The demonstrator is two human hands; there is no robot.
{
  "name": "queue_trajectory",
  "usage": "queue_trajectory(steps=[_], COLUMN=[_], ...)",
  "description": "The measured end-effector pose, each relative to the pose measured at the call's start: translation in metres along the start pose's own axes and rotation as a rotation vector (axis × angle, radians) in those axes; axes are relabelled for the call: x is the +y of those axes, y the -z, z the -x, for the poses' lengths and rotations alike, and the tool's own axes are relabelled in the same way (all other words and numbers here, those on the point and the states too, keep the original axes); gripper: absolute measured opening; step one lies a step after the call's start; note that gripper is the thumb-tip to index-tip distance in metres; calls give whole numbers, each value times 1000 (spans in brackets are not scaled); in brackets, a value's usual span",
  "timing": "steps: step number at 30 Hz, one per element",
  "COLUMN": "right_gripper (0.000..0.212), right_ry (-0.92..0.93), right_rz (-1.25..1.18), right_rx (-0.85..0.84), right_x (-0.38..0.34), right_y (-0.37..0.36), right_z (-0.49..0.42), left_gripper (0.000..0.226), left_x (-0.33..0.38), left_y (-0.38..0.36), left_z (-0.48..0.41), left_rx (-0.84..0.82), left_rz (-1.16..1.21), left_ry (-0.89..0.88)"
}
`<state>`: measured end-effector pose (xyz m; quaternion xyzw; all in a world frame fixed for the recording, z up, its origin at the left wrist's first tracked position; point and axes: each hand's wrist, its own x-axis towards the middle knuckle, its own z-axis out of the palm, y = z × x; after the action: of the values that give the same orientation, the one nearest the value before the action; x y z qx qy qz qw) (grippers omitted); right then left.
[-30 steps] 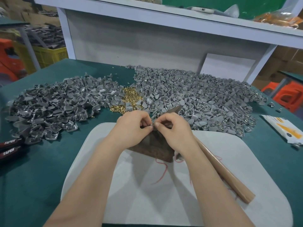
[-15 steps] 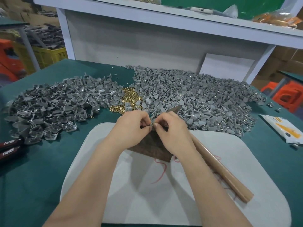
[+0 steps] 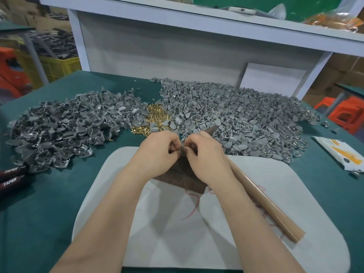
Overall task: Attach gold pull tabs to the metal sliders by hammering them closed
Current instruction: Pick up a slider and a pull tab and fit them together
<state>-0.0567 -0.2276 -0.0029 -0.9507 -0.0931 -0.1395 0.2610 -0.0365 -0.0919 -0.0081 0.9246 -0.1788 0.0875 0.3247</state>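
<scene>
I take the dark block [image 3: 183,175] as my mark. Under it, and spreading toward me from it, a white mat [image 3: 177,243] lies on the green table [image 3: 49,213]. A red thread [image 3: 194,205] trails over the mat from the block's near corner.

Right of the block lies a hammer [image 3: 266,203]. Its wooden handle slants toward me and to the right, passing beneath my right wrist, and its dark head shows just beyond the block, past my right knuckles.

Both my hands meet over the block's far edge. My left hand [image 3: 159,152] has its fingers curled, thumb and forefinger pinching a small grey slider [image 3: 184,150]. My right hand [image 3: 205,154] is curled likewise and pinches the same piece from the other side, so the fingertips of the two hands touch. The piece is tiny and half covered, so I cannot tell whether a tab sits on it.

Well left of the block, at the frame's edge, lie two black grips [image 3: 11,177] marked TAPER. Well right of it lies a white packet [image 3: 342,156].

Just beyond the block, past my fingers, is a small heap of gold tabs [image 3: 155,118]. A left heap [image 3: 65,131] of grey sliders flanks it on one side and a larger right heap [image 3: 226,119] on the other. Farthest beyond the block stands a white shelf [image 3: 197,22].
</scene>
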Motion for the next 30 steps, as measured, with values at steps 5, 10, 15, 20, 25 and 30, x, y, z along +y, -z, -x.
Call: queue_trajectory(steps=[5, 10, 15, 20, 25, 30], right_gripper=[12, 9, 13, 13, 6, 7], right_ry=[12, 20, -94, -141, -117, -56], right_rz=[46, 33, -258, -325, -229, -123], right_rx=[3, 20, -21, 7, 50, 146], right_x=[-2, 2, 15, 18, 11, 2], right_y=[0, -3, 3, 2, -5, -8], right_z=[-2, -3, -5, -5, 0, 4], left_gripper=[11, 10, 11, 10, 9, 9], left_x=[0, -1, -3, -3, -3, -2], left_y=[0, 0, 0, 0, 0, -1], left_z=[0, 0, 1, 0, 0, 0], left_rx=[8, 1, -5, -14, -12, 0], left_rz=[-15, -14, 19, 31, 24, 32], left_ry=[-9, -9, 32, 33, 32, 37])
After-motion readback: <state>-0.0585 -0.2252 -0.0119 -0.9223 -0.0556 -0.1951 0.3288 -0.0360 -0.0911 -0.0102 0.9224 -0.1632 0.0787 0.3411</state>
